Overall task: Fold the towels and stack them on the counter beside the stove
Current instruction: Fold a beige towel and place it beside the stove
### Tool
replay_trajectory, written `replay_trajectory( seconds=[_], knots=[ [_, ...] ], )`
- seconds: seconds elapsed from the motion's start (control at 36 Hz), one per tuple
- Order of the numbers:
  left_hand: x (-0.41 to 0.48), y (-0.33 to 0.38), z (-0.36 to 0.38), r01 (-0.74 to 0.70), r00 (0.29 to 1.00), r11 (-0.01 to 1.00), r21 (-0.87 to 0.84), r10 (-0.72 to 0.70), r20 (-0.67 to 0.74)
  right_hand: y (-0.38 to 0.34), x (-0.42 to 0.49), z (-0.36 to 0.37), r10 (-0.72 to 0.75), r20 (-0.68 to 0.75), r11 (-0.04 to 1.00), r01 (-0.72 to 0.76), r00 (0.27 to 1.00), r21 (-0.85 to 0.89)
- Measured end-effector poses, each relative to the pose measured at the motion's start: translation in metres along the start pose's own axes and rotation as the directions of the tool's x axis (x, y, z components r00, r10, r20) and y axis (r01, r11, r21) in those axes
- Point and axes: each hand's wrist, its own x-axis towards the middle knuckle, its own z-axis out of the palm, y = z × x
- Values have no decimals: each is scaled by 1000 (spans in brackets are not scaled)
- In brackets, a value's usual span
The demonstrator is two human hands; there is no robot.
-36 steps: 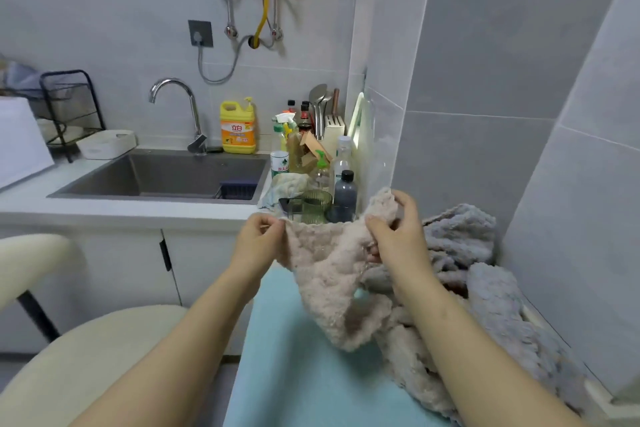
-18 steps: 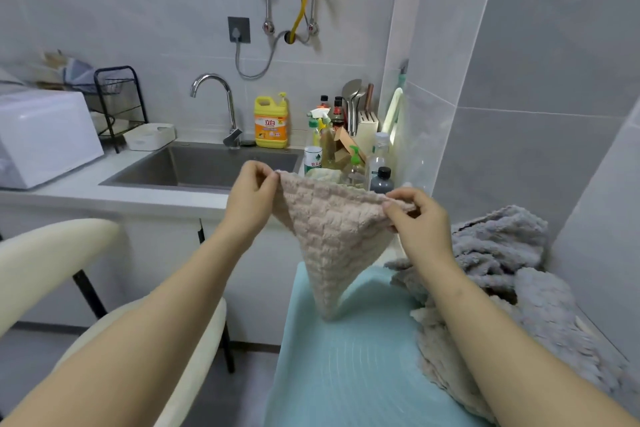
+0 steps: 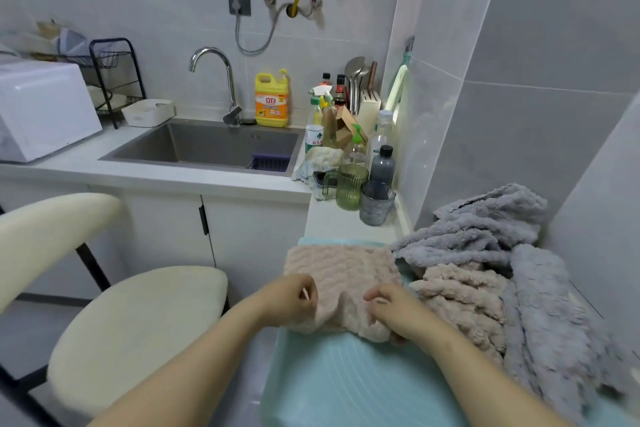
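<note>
A small beige towel (image 3: 341, 270) lies spread on the light blue mat (image 3: 346, 385) in front of me. My left hand (image 3: 292, 298) pinches its near left edge, and my right hand (image 3: 394, 314) grips its near right corner, where the cloth bunches up. Right of it sits a heap of unfolded towels: another beige towel (image 3: 464, 298) under and beside grey towels (image 3: 491, 229). A long grey towel (image 3: 550, 315) runs down the right side along the wall.
Behind the mat the counter holds a green glass (image 3: 350, 185), a grey tumbler (image 3: 376, 203), bottles (image 3: 381, 163) and a crumpled rag (image 3: 320, 163). The sink (image 3: 207, 146) lies to the left, with a white appliance (image 3: 41, 111) beyond. A cream chair (image 3: 135, 333) stands at lower left.
The beige towel, held up in the air by two corners before, has been lowered and laid flat on the mat. Both hands came down and toward me with it.
</note>
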Motion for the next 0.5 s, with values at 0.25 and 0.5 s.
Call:
replay_trajectory(
  seconds=[0.25, 0.5],
  knots=[
    [-1, 1, 16, 95, 981, 989, 113, -112, 161, 14, 5, -5, -14, -52, 921, -7, 999, -388],
    [8, -12, 66, 30, 997, 962, 270, -46, 54, 27, 5, 3, -55, -22, 907, 41, 998, -419]
  ],
)
